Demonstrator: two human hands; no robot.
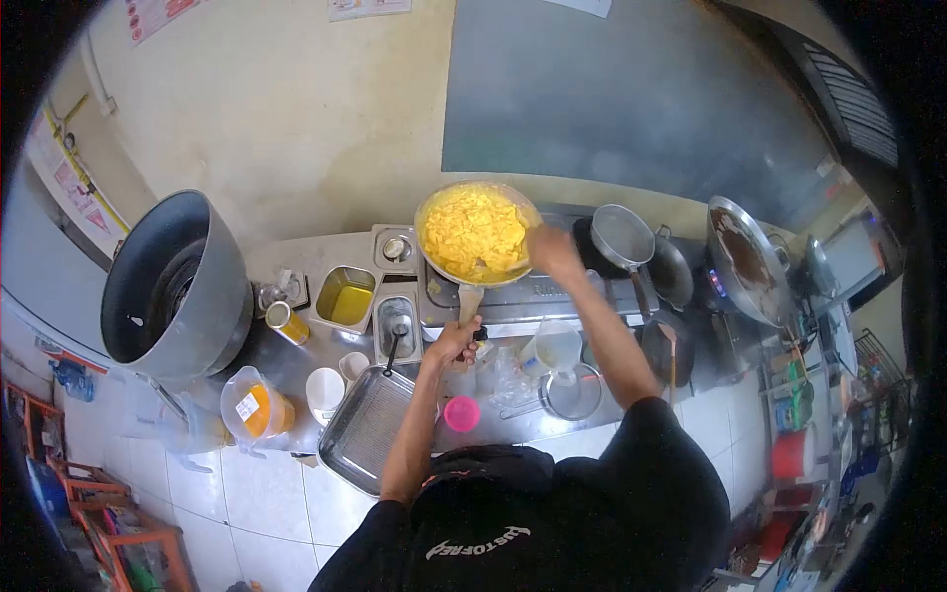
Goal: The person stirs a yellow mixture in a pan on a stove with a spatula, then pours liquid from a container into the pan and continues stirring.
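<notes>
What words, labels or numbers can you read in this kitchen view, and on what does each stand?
"CUSTOFRE", last letter unclear, upside down: shirt.
Wall posters: too blurred to read.
Jug label: too small to read.
Stove panel: print blurred.
Pan, held by left hand: no print seen.

Black shirt [473, 541]: upside-down print, perhaps "CUSTOFREY".

Pan handle [470, 299] partly hidden under left hand [456, 340], wall posters [148, 15] cut off
</notes>
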